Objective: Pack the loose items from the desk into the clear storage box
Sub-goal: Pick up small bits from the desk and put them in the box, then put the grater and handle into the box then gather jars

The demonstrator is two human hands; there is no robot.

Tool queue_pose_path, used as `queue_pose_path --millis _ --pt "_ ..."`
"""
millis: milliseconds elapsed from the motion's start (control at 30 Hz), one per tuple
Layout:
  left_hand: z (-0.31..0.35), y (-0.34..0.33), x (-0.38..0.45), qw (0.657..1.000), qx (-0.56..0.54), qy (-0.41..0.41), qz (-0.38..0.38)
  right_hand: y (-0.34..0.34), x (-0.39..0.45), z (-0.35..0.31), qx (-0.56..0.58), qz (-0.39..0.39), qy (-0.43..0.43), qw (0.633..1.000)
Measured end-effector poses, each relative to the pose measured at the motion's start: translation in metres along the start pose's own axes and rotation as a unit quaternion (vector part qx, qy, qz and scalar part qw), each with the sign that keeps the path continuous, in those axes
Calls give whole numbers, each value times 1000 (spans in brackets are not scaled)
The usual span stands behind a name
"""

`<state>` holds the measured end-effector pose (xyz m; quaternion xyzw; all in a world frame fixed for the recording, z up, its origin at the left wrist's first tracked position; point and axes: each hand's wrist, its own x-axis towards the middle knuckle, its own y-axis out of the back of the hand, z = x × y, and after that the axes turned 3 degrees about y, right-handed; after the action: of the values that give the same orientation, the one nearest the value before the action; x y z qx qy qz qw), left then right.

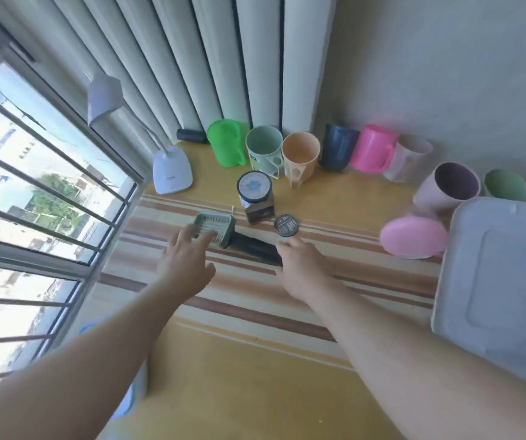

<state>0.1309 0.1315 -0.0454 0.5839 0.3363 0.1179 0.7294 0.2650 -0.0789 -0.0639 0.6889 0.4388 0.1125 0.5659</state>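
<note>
Now left hand [188, 258] — fingers spread — touches the ribbed green brush head [214, 228]; right hand [299, 265] grips its black handle [255, 247].

Both hands reached over the bench [255, 369]: left hand [185, 265] with spread fingers at the brush [223, 233] head, right hand [302, 265] gripping its black handle; the lidded storage box [496, 281] stood at right

Mugs [299, 154] line the desk's [255, 376] back edge — lamp [171, 169] left, box lid [502, 274] right.
</note>
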Motion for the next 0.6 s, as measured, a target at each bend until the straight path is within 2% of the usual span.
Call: queue_pose_path --millis 133,300,367,500,600 --pt "-24 -3 45 999 -11 -25 -19 -27 20 -2 -42 -10 -62 997" --pt "-31 -10 80 988 67 -110 -80 -31 25 -10 -81 -2 -86 993" --pt "-33 -12 87 985 84 -132 -78 -30 24 -12 -89 5 -83 993" --pt "-39 -15 75 993 42 -91 -61 -31 16 -14 -61 10 -71 996" --pt "-41 -22 31 995 -56 -55 -67 -29 -9 -18 -27 1 -37 999"
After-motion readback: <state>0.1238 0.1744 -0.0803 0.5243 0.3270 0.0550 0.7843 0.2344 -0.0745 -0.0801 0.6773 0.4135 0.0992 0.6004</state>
